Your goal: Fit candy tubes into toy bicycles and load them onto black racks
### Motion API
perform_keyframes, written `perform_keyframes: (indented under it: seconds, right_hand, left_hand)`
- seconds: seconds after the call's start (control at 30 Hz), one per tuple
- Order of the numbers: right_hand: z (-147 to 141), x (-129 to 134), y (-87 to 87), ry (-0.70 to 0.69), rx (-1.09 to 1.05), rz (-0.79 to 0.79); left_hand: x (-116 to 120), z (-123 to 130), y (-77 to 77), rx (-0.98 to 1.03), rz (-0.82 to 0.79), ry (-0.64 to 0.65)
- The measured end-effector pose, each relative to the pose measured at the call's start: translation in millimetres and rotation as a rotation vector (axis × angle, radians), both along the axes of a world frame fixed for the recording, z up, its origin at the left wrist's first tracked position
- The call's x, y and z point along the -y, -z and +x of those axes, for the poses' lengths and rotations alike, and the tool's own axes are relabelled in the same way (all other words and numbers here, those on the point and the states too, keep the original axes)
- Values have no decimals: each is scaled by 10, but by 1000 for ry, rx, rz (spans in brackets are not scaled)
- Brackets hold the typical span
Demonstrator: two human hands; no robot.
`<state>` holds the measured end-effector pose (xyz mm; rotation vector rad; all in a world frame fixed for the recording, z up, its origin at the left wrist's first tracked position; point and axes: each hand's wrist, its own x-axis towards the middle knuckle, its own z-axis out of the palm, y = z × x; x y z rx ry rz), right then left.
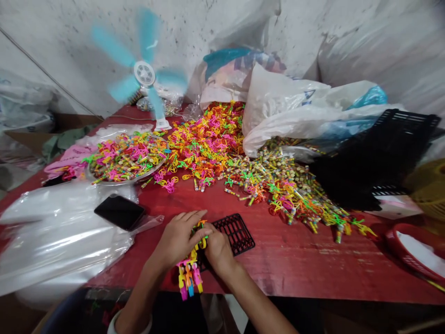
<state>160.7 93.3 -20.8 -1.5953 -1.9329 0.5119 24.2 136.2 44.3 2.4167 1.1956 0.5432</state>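
Right at the lower centre of the frame, a cluster of small multicoloured plastic pieces (189,271) dangles over the near edge of the red tabletop (295,260). The left hand (182,234) has its fingers folded over the top of that cluster, and the right hand (218,248) is curled in close against it, fingers bent; I can't tell from here exactly what that one grips. Partly under the hands lies a black slatted plastic tray (237,233). Left of them, a black smartphone (119,211) rests on clear plastic bags (69,236). Beyond, a round metal tray (139,178) is heaped with bright bits, beside a big loose pile of pink, yellow and orange plastic pieces (205,144) mid-frame. Upper left, a blue-bladed fan (144,73), blades blurred; upper right, bulging white plastic sacks (278,102).
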Motion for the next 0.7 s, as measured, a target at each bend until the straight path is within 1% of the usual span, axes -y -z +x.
perform_keyframes:
  seconds: [0.07, 0.17, 0.27, 0.33, 0.47, 0.53, 0.63, 0.7]
  right_hand:
    - [-7, -10, -16, -13, 54, -27]
    - [-9, -16, -8, -11, 97, -35]
    - [-6, -1, 38, 18, 63, -11]
    - [-4, 12, 65, 31, 40, 2]
    - [-11, 7, 69, 13, 13, 6]
    - [-21, -10, 35, 11, 22, -13]
    - [-28, -43, -69, 15, 117, -53]
    - [-16, -75, -150, -47, 179, -72]
  left_hand:
    - [-6, 11, -9, 5, -19, 3]
    - [-12, 28, -4, 9, -29, -30]
    - [-3, 35, 5, -4, 5, -97]
    - [4, 32, 6, -14, 24, -118]
    - [-10, 24, 7, -29, 46, -70]
    - [-29, 16, 6, -34, 44, -55]
    - [-56, -10, 3, -53, 25, -58]
    - [-76, -15, 18, -22, 51, -52]
